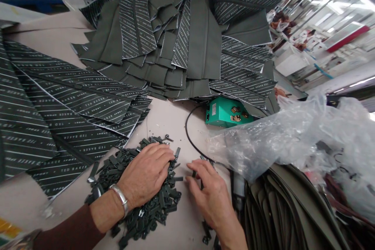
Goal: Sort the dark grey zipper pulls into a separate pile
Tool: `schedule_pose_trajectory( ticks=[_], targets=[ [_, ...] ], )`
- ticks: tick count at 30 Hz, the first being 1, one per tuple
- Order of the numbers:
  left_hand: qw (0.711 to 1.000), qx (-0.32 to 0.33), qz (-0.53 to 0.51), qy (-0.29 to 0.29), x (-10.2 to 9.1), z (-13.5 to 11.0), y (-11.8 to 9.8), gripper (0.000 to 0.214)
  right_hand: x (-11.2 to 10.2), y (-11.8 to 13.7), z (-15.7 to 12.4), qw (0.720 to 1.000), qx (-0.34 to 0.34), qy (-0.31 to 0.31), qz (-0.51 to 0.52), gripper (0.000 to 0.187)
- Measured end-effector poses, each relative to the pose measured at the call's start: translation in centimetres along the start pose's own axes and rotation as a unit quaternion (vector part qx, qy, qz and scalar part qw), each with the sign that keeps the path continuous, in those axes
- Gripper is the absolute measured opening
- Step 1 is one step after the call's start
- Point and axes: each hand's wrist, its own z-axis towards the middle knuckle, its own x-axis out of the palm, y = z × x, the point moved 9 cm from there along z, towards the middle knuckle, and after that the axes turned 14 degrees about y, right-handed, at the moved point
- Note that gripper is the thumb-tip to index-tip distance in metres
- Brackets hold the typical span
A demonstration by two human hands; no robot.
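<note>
My left hand (148, 172), with a silver bracelet at the wrist, lies palm down with its fingers stretched over a heap of dark zipper pulls (158, 207). The palm and fingertips cover the middle of the heap. To its right, my right hand (209, 185) is low over the table, its fingers curved and the thumb apart from the forefinger. Dark pieces show between and beneath those fingers, partly hidden. A few more zipper pulls (206, 234) lie below that hand, near the forearm.
Dark fabric panels with zippers and printed lettering (202, 39) pile up at the back; more panels (73, 93) lie left. A green box (222, 112) with brass-coloured pieces stands behind the hands, with a black cable. Clear plastic bags (272, 136) and stacked dark panels (281, 207) occupy the right.
</note>
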Motion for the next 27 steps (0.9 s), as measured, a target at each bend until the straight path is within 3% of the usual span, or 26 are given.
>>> schedule_pose_trajectory(
  ticks=[2,4,8,11,13,17,27],
  targets=[
    [1.0,-0.002,0.002,0.001,0.0,0.0,0.0,0.028,1.3,1.8,0.8,0.999,-0.041,0.032,0.003,0.033],
    [1.0,-0.003,0.002,-0.002,0.0,-0.1,0.0,0.028,2.3,2.5,1.7,0.997,-0.038,0.066,-0.005,0.032],
    [1.0,0.001,0.005,-0.008,-0.3,0.0,-0.2,0.027,3.2,2.3,2.5,0.993,-0.01,0.115,-0.002,0.025],
    [1.0,0.0,0.008,-0.011,-0.4,-0.1,-0.3,0.027,3.5,2.1,2.6,0.991,-0.018,0.131,0.0,0.033],
    [1.0,-0.001,0.006,-0.009,-0.4,-0.1,-0.2,0.028,3.6,2.0,2.6,0.991,-0.024,0.134,-0.003,0.039],
    [1.0,-0.003,0.005,-0.003,-0.1,-0.1,-0.1,0.028,3.8,1.7,2.5,0.992,-0.03,0.125,-0.002,0.033],
    [1.0,-0.004,-0.003,0.007,-0.1,0.1,0.0,0.027,2.7,0.0,2.5,0.987,-0.008,0.067,0.147,0.017]
  ],
)
